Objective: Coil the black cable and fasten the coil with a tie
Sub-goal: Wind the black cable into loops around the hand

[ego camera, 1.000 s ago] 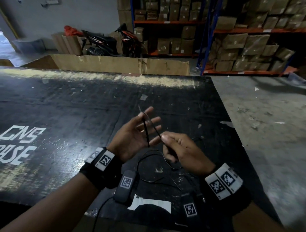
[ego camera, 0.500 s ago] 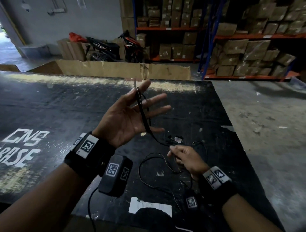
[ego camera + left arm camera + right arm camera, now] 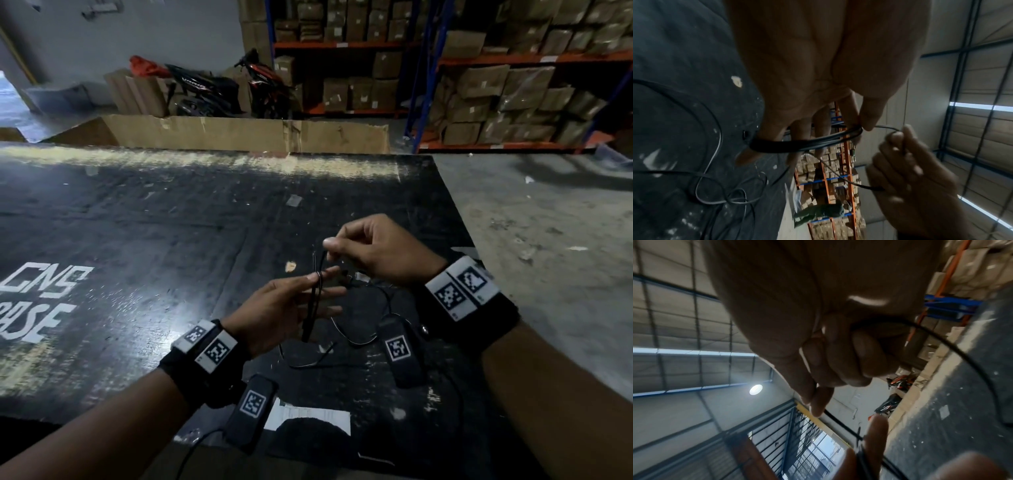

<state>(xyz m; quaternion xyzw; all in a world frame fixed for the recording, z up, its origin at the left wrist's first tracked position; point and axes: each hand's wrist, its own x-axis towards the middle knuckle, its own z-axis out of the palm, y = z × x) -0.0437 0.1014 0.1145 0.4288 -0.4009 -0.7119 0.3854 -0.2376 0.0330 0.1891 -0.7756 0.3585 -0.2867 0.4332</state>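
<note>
Head view, left hand (image 3: pixel 287 305): palm up above the scuffed black tabletop (image 3: pixel 137 240), fingers spread and nearly straight, thumb tip pressed onto the wraps at the index finger.
Left wrist view, coil: several turns of the thin black cable (image 3: pixel 807 142) looped around the left hand's fingers (image 3: pixel 803 129), from little-finger side across to the thumb.
Right hand (image 3: pixel 380 253): raised just past the left fingertips, fingers curled; thumb and index pinch one cable strand.
Right wrist view, pinch: strand leaves the right hand's fingertips (image 3: pixel 818 404) and runs down to the left hand; another length arcs out from the curled fingers toward the tabletop.
Hands: close together, joined by a short cable span, not touching as far as I can tell.
Cable slack: loose loops lying on the tabletop under and just behind the hands, toward the person.
Tie: can't pick one out.
Near tabletop edge: white paper slip (image 3: pixel 308 416), below the hands.
Beyond tabletop far edge: long brown cardboard box (image 3: pixel 246 133), then black-and-red scooter (image 3: pixel 209 89).
Right of scooter: blue-and-orange racks stacked with cartons (image 3: pixel 496 96).
</note>
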